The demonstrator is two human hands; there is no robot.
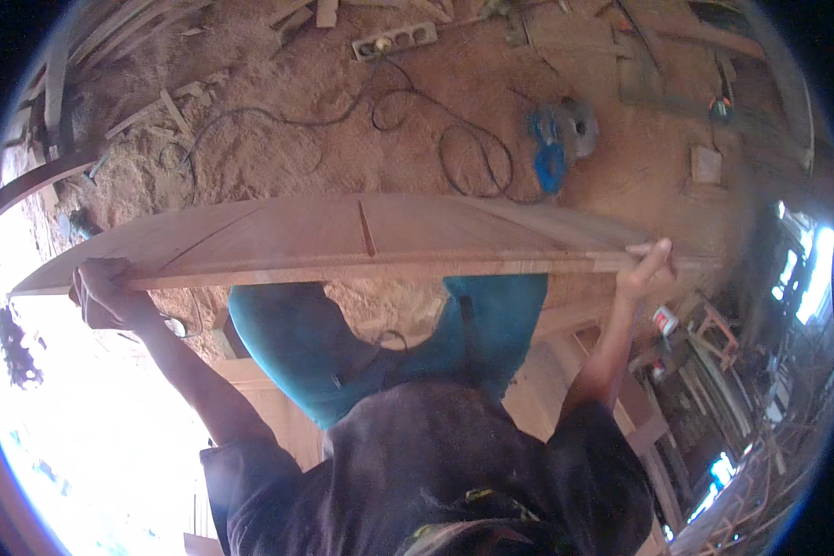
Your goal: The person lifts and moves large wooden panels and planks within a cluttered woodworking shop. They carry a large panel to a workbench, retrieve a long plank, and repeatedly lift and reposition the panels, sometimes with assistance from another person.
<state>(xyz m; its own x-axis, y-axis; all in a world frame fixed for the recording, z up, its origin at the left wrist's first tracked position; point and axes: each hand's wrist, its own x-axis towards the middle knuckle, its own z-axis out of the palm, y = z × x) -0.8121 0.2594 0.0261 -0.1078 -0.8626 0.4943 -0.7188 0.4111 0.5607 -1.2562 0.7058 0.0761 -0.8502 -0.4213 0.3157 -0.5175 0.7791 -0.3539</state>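
A wide wooden panel (pixel 287 236) spans the view in front of me, above my knees. A short dark slot is cut near its middle, and thin joint lines run across its face. My left hand (pixel 104 295) is closed round the panel's near edge at the left end, its fingers partly hidden. Toward the right end, my right hand (pixel 651 267) grips the same edge, some fingers showing over the top. My legs in teal trousers reach under the panel, which hides my feet.
Sawdust covers the ground beyond the panel. There lie a power strip (pixel 394 43), a looping black cable (pixel 443 153) and a blue and grey power tool (pixel 562 139). Wood scraps (pixel 171 111) are scattered far left. Timber pieces (pixel 713 394) and a white bottle (pixel 663 321) are at the right.
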